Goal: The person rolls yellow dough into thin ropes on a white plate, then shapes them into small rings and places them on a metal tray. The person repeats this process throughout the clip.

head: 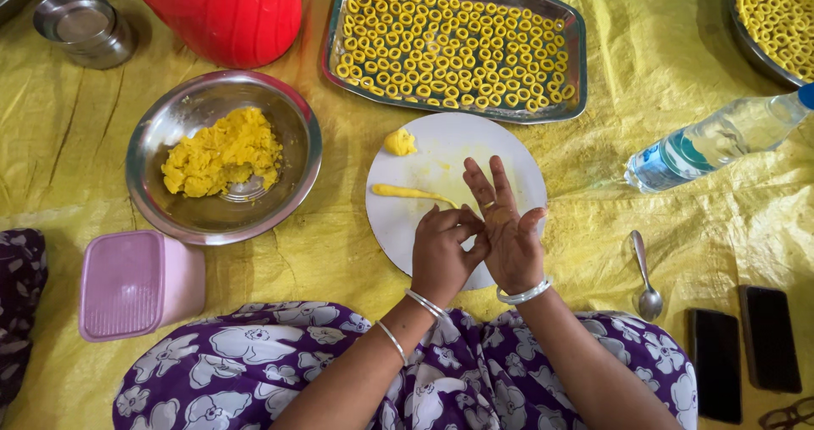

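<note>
Sitting cross-legged on a yellow floor sheet [322, 252], a person in a purple flowered garment works yellow dough over a round white board [500, 150]. From the left: a pink lidded box [136, 284] rests by the knee, and beyond it a steel bowl [292, 188] holds a heap of crumbly dough [222, 152], with a small steel cup [83, 26] and a red container [229, 10] behind. On the board lie a small dough lump [400, 142] and, nearer the hands, a thin rolled dough strip [411, 193]. The strip's long axis runs left to right across the board, and its right end stops just short of the left hand [443, 256], which is the nearer of the two. That hand's fingers are curled and pressed into the palm of the right hand [507, 226], whose fingers are spread and raised; whether any dough is pinched between them cannot be told. Behind the board a steel tray [578, 57] is packed with rows of dough rings [454, 53]. Farther right lie a plastic water bottle [712, 142], a spoon [646, 277], two dark phones [746, 349], and a second ring-filled dish [750, 44] at the corner.
</note>
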